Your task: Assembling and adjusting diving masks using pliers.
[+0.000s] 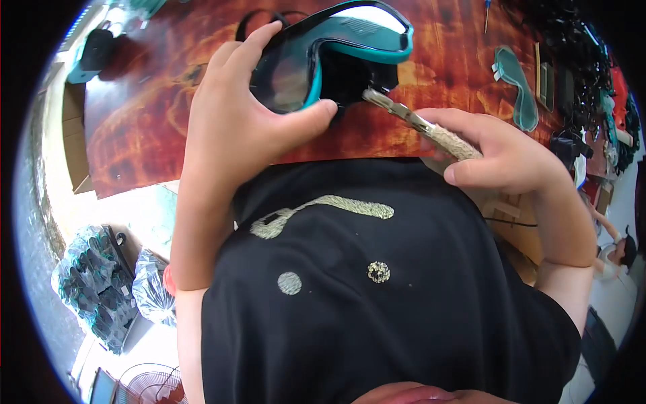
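Observation:
Teal-rimmed goggles (363, 52) with a dark shiny lens are held tilted above the near part of the table. My left hand (235, 121) grips them at their left end, thumb on the lower rim and fingers over the lens side. In my right hand (501, 151) is a pair of metal pliers (410, 116) with pale wrapping round the handles. The pliers' jaws point up and left and reach the black underside of the goggles near the right end. Whether they pinch anything there, I cannot tell.
The glossy red-brown tabletop (148, 128) bears a loose teal lens piece (523, 97) at right and a thin blue-handled tool (486, 17) beyond. Black parts (572, 40) crowd the right edge. Plastic-wrapped goggles (97, 289) and a fan (151, 385) stand lower left. Another person (616, 252) is far right.

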Demonstrator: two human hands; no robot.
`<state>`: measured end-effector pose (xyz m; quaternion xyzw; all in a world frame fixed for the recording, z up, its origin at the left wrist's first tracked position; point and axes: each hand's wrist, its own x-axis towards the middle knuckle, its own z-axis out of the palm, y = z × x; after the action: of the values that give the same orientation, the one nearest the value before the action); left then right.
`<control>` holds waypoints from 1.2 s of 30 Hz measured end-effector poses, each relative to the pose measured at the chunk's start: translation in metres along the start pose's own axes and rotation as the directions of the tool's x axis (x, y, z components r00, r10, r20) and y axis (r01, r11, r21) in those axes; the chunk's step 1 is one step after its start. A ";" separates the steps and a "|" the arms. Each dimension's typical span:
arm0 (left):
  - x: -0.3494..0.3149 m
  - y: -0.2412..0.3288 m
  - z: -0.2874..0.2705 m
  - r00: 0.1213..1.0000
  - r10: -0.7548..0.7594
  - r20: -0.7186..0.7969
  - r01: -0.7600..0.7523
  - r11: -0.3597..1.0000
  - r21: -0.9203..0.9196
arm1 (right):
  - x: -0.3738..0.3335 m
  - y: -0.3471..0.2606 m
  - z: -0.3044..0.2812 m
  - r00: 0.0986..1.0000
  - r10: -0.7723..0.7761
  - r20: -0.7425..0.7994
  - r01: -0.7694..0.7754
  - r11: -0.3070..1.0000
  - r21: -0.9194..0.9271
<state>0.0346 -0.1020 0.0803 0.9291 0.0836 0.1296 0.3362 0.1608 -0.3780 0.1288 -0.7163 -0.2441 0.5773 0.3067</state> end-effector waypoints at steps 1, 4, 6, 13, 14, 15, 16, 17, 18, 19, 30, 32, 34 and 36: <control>-0.001 -0.008 -0.004 1.000 0.017 -0.026 -0.016 1.000 0.019 | -0.004 -0.004 0.001 0.998 0.035 -0.045 -0.037 0.998 -0.041; 0.001 -0.021 -0.023 0.980 -0.177 -0.091 0.172 0.983 -0.059 | -0.007 0.022 0.013 0.904 -0.303 -0.303 0.112 0.850 -0.514; 0.002 -0.020 -0.039 0.962 -0.125 -0.241 0.165 0.974 0.154 | 0.002 0.033 0.016 0.845 -0.395 -0.361 0.106 0.784 -0.611; -0.012 -0.108 -0.035 0.874 -0.308 -0.376 -0.025 0.744 -0.668 | 0.064 0.072 0.052 0.255 -0.783 -0.568 -0.075 0.569 -0.819; -0.019 -0.134 -0.034 0.873 -0.342 -0.347 -0.059 0.633 -0.772 | 0.066 0.077 0.057 0.245 -0.799 -0.550 -0.076 0.550 -0.832; -0.028 -0.166 -0.029 0.841 -0.428 -0.333 -0.065 0.530 -0.845 | 0.067 0.082 0.062 0.252 -0.804 -0.539 -0.075 0.539 -0.839; -0.035 -0.184 -0.023 0.811 -0.506 -0.292 -0.066 0.417 -0.906 | 0.066 0.090 0.064 0.259 -0.802 -0.538 -0.078 0.538 -0.839; -0.036 -0.175 -0.022 0.816 -0.509 -0.273 -0.082 0.366 -0.927 | 0.060 0.100 0.064 0.239 -0.791 -0.563 -0.119 0.552 -0.825; -0.032 -0.167 -0.017 0.824 -0.514 -0.238 -0.081 0.309 -0.947 | 0.055 0.112 0.062 0.268 -0.755 -0.599 -0.163 0.577 -0.800; -0.032 -0.168 -0.017 0.828 -0.514 -0.224 -0.092 0.270 -0.958 | 0.048 0.120 0.061 0.293 -0.731 -0.616 -0.192 0.586 -0.787; -0.035 -0.177 -0.035 0.849 -0.443 -0.288 -0.259 0.126 -0.958 | 0.041 0.169 0.042 -0.149 -0.716 -0.682 -0.321 0.687 -0.652; -0.036 -0.171 -0.033 0.842 -0.460 -0.283 -0.270 0.096 -0.958 | 0.040 0.170 0.043 -0.146 -0.711 -0.687 -0.327 0.691 -0.645; -0.035 -0.165 -0.032 0.822 -0.488 -0.293 -0.257 0.142 -0.956 | 0.035 0.170 0.043 -0.109 -0.726 -0.679 -0.301 0.675 -0.673; -0.033 -0.163 -0.026 0.798 -0.501 -0.334 -0.287 0.172 -0.942 | 0.033 0.170 0.044 -0.117 -0.724 -0.680 -0.311 0.677 -0.667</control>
<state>-0.0155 0.0302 -0.0118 0.3897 0.1506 0.4050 0.8133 0.1244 -0.4659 -0.0224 -0.8840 -0.2527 -0.3392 0.1993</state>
